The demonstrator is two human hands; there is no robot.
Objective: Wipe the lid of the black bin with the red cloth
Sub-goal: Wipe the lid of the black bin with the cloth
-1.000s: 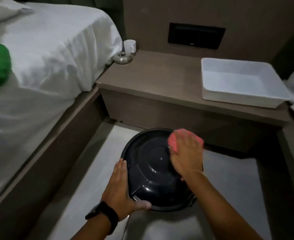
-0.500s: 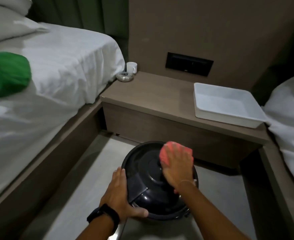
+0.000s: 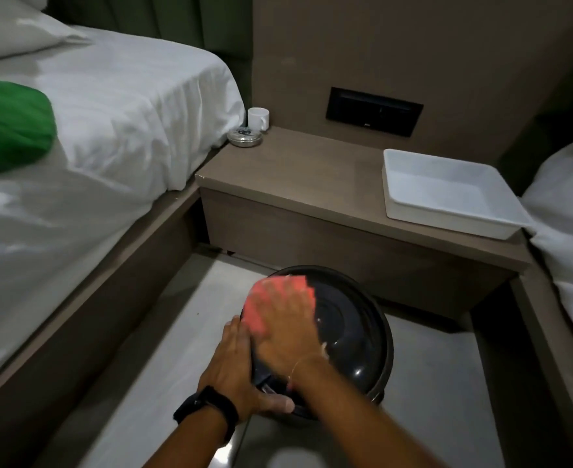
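Left hand [image 3: 236, 369]: is being laid flat against the near-left rim of the black bin [image 3: 378, 373], fingers spread and clasping nothing, only bracing; a dark watch [image 3: 207, 408] is being worn at the wrist.
Right hand [image 3: 287, 327]: is being pressed palm-down on the red cloth [image 3: 256, 307], fingers extended; the cloth is being pinned under the palm rather than gripped in a fist.
Red cloth: is being held on the left half of the lid [image 3: 349, 332], its edges showing left of and beyond the fingers.
Change: a second ago the cloth was being worked on the far-right part of the lid; it is now being swept across toward the left, and the hand is blurred by that motion.
Meaning: the right side is judged as already covered, and the left and near parts are being reached; wiping is well under way.
Lid: is being kept closed on the bin, glossy, dark.
Floor [image 3: 163, 349]: is being occupied by the bin, which stands just before the bedside table [image 3: 312, 173].
Beyond the bin: a white tray [image 3: 447, 194] is being carried on the table's right end, a white cup [image 3: 257, 118] and a small metal dish [image 3: 244, 136] at its far-left corner.
Left of the bin: a bed [image 3: 116, 106] is being seen, a green bundle [image 3: 6, 126] lying on it.
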